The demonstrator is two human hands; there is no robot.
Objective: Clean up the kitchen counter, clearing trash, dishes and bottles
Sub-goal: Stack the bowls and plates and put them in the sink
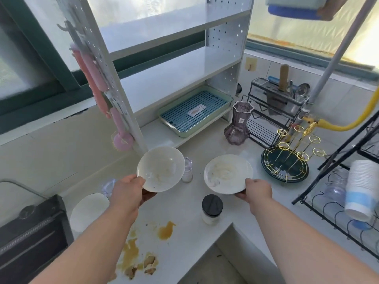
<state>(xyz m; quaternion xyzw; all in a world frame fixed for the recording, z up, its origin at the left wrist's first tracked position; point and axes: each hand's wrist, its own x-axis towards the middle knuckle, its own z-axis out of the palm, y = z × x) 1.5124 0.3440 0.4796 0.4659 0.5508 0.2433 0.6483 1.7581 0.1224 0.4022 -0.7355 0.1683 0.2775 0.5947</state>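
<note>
My left hand (128, 190) grips the near rim of a dirty white bowl (162, 168), held tilted above the counter. My right hand (257, 190) pinches the near edge of a white plate (227, 173) smeared with food. A small clear bottle (187, 171) stands between the two dishes. A jar with a black lid (212, 209) stands on the counter below the plate. Another white dish (88, 211) lies left of my left arm, with a crumpled clear plastic bottle (108, 186) behind it. Orange-brown spills and crumbs (147, 249) stain the counter (184, 238) near its front edge.
A grey shelf rack (176, 64) holds a blue draining tray (194, 111). A purple vase (239, 123), a gold cup stand (286, 161), a black utensil rack (274, 111) and a dish rack with stacked cups (361, 191) stand to the right. A black appliance (30, 238) sits at left.
</note>
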